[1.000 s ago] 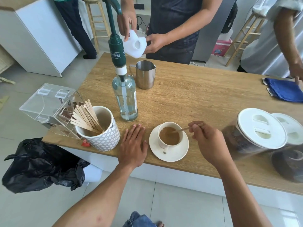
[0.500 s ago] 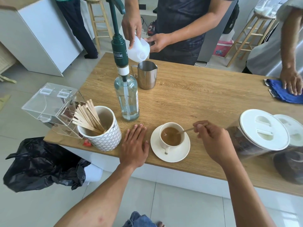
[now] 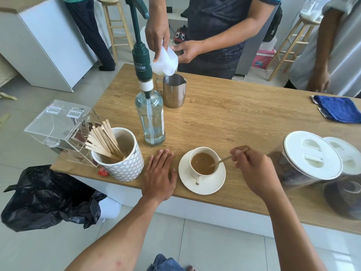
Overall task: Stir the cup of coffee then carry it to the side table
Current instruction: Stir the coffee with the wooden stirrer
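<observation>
Head view. Since the earlier frame the wooden stirrer [image 3: 222, 160] has been swept round, and its tip now sits in the near-right part of the coffee [image 3: 201, 162]. Across the table [image 3: 234, 118] the white jug [image 3: 165, 63] has been tipped further over the steel pitcher [image 3: 174, 90], and a bystander's hand has been lifted off the blue cloth [image 3: 340, 111].

The cup [image 3: 193, 173] is seated on its saucer [image 3: 207, 187] near the table's near edge, between the two hands. Its handle is pointed back toward the person. The stirrer's long axis runs from the coffee up and right, low across the rim, to the right hand [image 3: 254, 173].

Left hand [image 3: 158, 177]: laid flat on the table with fingers straight, nothing held, just left of the saucer. Contact with the saucer rim cannot be told.

Right hand: fingers curled, with the stirrer's upper end pinched at the fingertips, just right of the cup.

Stirring is judged to be in progress and the carry not begun. The left hand is free and nearest the saucer. No side table can be identified.
</observation>
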Demonstrator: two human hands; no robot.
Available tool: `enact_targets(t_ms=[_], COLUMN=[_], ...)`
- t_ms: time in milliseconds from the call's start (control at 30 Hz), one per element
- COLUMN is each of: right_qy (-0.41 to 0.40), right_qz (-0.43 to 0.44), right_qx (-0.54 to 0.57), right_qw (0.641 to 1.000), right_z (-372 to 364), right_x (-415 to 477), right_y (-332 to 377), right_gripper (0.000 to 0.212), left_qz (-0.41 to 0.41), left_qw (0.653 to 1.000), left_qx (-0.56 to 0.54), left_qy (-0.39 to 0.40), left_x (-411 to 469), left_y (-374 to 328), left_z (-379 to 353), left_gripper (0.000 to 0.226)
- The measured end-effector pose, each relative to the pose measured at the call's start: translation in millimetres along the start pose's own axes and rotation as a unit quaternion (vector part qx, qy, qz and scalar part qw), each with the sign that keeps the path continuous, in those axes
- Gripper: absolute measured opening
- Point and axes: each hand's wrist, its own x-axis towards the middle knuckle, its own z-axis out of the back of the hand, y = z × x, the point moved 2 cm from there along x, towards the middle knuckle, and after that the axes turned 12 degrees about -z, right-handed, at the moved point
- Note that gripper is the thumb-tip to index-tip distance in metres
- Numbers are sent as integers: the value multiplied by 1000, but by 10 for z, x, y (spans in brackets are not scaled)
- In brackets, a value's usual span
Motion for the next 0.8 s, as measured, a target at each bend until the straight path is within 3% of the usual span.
enact_targets(t_ms=[133,267,400,533,700,800], right_qy=[41,-11,26,-18,25,-18], right_qz=[20,2,16,3,18,3], right_qx=[-13,0,-10,3,-13,5], right_qw=[999,1000,1000,1000,999,1000], right_z=[-87,-75,-135,-51,-107,-68], right_x=[-55,-24,-58,-15,-60,-32], right_y=[63,40,77,26,41,17], right_gripper=[19,21,21,22,21,21], left_qz=[0,-1,0,-1,0,-1], left_qw=[1000,1000,1000,1000,1000,1000], left_qx=[1,1,2,-1,0,4], left_qy=[1,2,6,3,7,5], left_x=[-18,-8,-22,-9,-15,-11], left_y=[7,6,26,21,17,15], left_z=[1,-10,-29,-27,-26,-22], left_gripper=[55,54,54,55,55,55])
